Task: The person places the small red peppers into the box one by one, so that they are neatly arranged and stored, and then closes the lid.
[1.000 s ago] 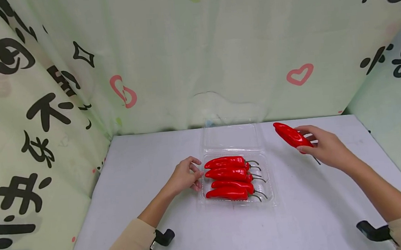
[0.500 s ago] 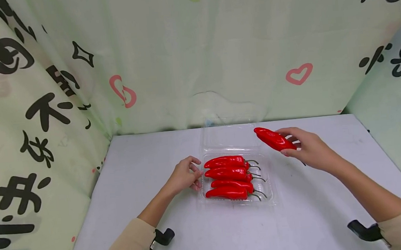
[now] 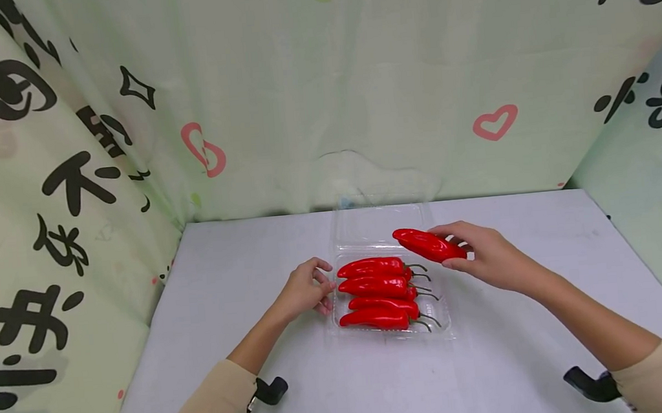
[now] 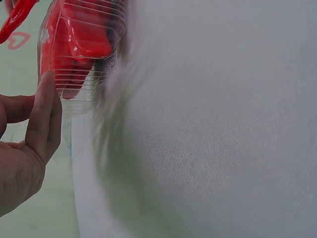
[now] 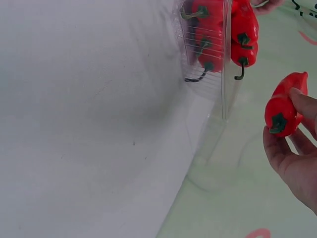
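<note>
My right hand (image 3: 489, 255) grips a glossy red chili pepper (image 3: 426, 244) between thumb and fingers, in the air over the back right of a clear plastic clamshell box (image 3: 445, 319). In the right wrist view this pepper (image 5: 280, 111) shows its green stem end. Several more red peppers (image 3: 375, 287) lie side by side in the box, tips left and stems right. My left hand (image 3: 305, 289) is at the box's left side. Its extended fingers (image 4: 42, 114) touch the ribbed wall in the left wrist view.
The box's transparent lid (image 3: 382, 225) stands raised behind it, near the patterned curtain (image 3: 276, 107) at the back. All of this rests on a white table (image 3: 242, 259). Another curtain (image 3: 107, 250) closes in the left side.
My right hand has carried its pepper leftward and slightly down, from right of the box to over its back right. The left hand and the peppers in the box have stayed put.
</note>
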`<state>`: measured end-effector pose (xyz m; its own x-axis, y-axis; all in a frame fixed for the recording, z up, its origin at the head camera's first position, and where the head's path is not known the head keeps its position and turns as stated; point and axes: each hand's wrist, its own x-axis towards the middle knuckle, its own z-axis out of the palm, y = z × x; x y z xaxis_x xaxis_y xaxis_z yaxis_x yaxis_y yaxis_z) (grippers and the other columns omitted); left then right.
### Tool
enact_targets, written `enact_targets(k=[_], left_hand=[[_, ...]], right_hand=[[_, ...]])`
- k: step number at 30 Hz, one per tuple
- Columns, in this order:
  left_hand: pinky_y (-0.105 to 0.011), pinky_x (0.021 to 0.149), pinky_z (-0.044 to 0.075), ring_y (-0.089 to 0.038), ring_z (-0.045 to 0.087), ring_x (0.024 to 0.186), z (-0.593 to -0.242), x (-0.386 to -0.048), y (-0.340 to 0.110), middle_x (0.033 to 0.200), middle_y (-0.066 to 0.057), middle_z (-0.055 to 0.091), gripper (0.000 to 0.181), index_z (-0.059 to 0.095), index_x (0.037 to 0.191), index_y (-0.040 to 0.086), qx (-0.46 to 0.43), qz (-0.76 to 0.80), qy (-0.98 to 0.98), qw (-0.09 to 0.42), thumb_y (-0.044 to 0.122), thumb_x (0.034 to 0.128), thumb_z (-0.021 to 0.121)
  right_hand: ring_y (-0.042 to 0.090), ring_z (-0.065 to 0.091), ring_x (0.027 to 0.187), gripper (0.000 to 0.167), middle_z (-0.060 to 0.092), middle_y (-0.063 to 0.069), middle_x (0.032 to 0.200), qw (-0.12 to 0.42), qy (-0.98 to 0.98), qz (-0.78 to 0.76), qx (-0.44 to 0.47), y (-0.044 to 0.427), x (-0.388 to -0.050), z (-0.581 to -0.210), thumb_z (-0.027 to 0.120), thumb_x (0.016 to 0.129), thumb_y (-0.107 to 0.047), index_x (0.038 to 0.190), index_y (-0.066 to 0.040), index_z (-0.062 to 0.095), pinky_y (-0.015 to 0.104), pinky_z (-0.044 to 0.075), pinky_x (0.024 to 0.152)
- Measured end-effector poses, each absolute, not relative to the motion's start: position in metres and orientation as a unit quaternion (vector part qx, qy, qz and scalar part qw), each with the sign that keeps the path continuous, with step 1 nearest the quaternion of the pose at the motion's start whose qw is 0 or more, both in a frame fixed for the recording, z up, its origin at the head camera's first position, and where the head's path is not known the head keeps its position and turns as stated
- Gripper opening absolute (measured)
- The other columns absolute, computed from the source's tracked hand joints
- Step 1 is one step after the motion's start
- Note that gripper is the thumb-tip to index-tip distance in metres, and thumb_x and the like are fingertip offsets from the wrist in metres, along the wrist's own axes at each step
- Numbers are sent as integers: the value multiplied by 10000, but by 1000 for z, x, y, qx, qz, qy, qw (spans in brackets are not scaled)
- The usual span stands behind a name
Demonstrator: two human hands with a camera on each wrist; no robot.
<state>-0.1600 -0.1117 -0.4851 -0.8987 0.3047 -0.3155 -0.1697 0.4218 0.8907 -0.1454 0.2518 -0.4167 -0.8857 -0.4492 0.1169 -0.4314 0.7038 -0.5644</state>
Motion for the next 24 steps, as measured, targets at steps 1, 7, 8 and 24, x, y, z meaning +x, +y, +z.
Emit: enact_targets(k=[1, 7, 8, 24], left_hand=[[-306, 549, 618, -200, 678, 550, -485, -160, -112, 946, -134, 626, 369, 533, 1294, 30, 41, 536, 814, 222, 85, 970, 701], [-302, 549, 617, -199, 677, 554, -485, -160, -112, 952, -136, 629, 381, 526, 1307, 17, 42, 537, 813, 223, 82, 972, 695], [-302, 549, 617, -199, 678, 554, -485, -160, -112, 952, -137, 631, 383, 525, 1310, 13, 43, 537, 812, 223, 82, 973, 694], [-295, 550, 615, -196, 673, 553, -482, -160, -112, 953, -135, 631, 388, 523, 1320, 8, 41, 531, 816, 226, 79, 976, 687]], right_hand=[[270, 674, 1054, 627, 655, 130, 1301, 15, 922, -301, -243, 250, -145, -416, 818, 852, -27, 1422, -81, 562, 357, 654, 791], [203, 672, 1022, 622, 679, 82, 1260, 21, 917, -298, -265, 240, -142, -416, 826, 851, -44, 1417, -103, 575, 239, 619, 778], [193, 671, 1018, 623, 681, 74, 1257, 24, 916, -297, -267, 238, -142, -416, 829, 851, -52, 1418, -107, 577, 220, 611, 777], [178, 662, 1014, 579, 692, 46, 1231, 90, 902, -320, -275, 203, -141, -422, 828, 863, -81, 1393, -105, 595, 204, 599, 753]])
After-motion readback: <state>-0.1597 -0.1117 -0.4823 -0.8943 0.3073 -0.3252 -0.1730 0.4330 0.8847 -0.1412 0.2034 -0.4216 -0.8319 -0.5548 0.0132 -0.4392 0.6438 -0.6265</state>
